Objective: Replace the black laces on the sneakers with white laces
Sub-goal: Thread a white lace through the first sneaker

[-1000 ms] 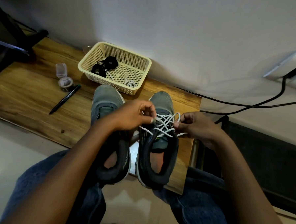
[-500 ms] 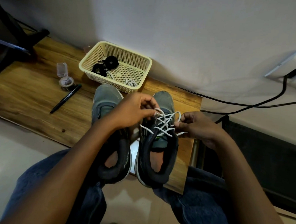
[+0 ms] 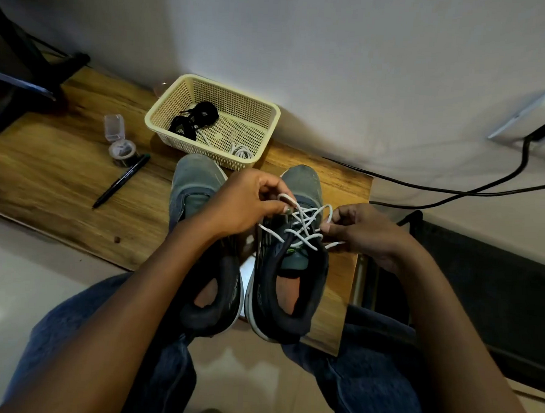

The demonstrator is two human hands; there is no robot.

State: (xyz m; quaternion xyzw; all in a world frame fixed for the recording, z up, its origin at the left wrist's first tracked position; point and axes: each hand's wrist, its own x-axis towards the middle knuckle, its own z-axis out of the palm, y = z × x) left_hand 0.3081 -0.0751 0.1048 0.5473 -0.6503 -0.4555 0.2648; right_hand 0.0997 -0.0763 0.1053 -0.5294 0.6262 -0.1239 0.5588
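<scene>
Lifted a little since a second ago: left hand (image 3: 246, 205), now drawing a loop of white lace (image 3: 301, 225) up and over toward the toe. Grips: left pinching that lace end, right hand (image 3: 361, 233) pinching the loop at the other side. Right sneaker (image 3: 290, 270) half laced on the wooden surface (image 3: 61, 176); left sneaker (image 3: 199, 250) beside it, unlaced. Removed black laces (image 3: 195, 118) in the basket (image 3: 270, 111). Best to keep even tension both sides, seat each crossing flat before the next eyelet.
</scene>
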